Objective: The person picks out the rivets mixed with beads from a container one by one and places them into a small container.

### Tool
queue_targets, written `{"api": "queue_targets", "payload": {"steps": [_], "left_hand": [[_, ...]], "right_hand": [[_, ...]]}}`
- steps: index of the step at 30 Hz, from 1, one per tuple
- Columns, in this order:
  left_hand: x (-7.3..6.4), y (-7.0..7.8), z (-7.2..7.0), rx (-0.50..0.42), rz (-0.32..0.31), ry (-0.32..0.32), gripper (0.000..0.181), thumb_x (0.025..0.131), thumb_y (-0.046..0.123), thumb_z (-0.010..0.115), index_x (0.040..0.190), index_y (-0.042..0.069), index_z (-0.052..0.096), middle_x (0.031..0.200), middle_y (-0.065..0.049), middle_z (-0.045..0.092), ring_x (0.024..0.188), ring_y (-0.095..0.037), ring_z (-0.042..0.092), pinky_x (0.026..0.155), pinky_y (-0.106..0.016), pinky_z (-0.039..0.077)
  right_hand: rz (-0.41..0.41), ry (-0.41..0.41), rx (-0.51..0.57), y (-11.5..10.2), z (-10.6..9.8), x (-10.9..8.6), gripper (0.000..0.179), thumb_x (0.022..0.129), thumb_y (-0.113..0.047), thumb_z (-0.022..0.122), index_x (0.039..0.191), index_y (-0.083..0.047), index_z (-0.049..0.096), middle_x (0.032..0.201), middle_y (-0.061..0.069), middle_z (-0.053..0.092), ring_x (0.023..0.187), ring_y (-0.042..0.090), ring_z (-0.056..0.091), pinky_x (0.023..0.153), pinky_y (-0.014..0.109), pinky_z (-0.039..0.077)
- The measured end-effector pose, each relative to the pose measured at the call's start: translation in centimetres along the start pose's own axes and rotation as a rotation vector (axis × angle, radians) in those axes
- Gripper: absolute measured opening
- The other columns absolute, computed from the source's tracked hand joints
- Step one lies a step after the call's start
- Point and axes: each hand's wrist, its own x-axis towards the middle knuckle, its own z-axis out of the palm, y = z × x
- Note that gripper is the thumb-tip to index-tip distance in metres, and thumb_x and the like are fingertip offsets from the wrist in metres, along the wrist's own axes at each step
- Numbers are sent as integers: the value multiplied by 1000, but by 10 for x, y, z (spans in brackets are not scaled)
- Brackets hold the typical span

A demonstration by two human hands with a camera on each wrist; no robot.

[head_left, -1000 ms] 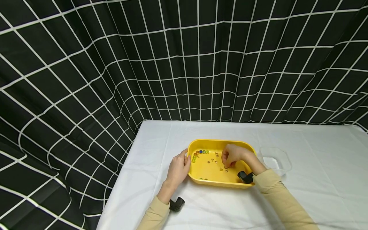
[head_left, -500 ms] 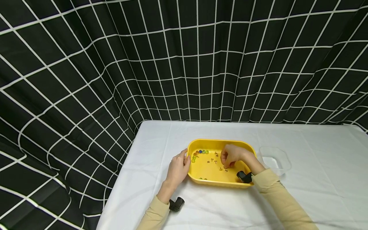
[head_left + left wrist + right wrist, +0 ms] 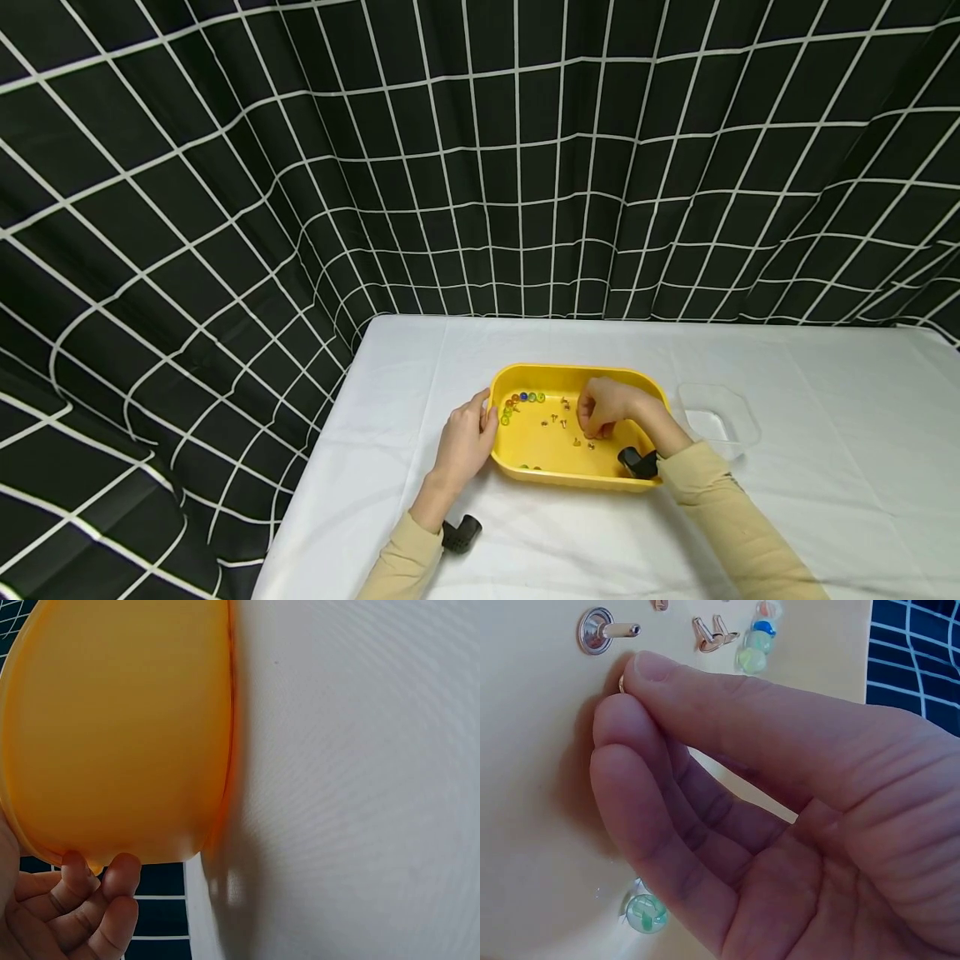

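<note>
A yellow plastic tub (image 3: 577, 478) holds several small gold rivets (image 3: 554, 417) and glass marbles (image 3: 523, 397). My left hand (image 3: 463, 437) grips the tub's left end, its curled fingers (image 3: 120, 874) at the corner in the left wrist view. Inside the tub, to the right, my right hand (image 3: 609, 402) pinches a small gold metal piece (image 3: 622, 684) between thumb and index finger. Only a sliver of that piece shows, the rest hidden by the fingertips. Close by in the right wrist view lies a rivet (image 3: 596, 631) with a round head and thin post.
Right of the tub stands a clear plastic container (image 3: 741, 421), partly behind the right forearm. A green-swirled marble (image 3: 646, 913) lies by the tub's near wall. White cloth (image 3: 847, 467) covers the table; a black gridded curtain (image 3: 555, 167) hangs behind and at the left.
Almost nothing differs. My right hand stays low in the tub with only a slight shift of the fingertips, and my left hand keeps its place on the tub.
</note>
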Motion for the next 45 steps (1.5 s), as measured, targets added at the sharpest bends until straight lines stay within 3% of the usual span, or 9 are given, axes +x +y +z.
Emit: {"api": "queue_targets", "payload": {"steps": [45], "left_hand": [[-1,1,0,-11,3,9,34,91,7,54,119,-11,55,57,6,40,47,-2,34,42,-18,32]], "right_hand": [[2,32,2,0,-20,-18,8,73,6,65,68,1,61,62,5,60,55,16,56,57,31,52]]}}
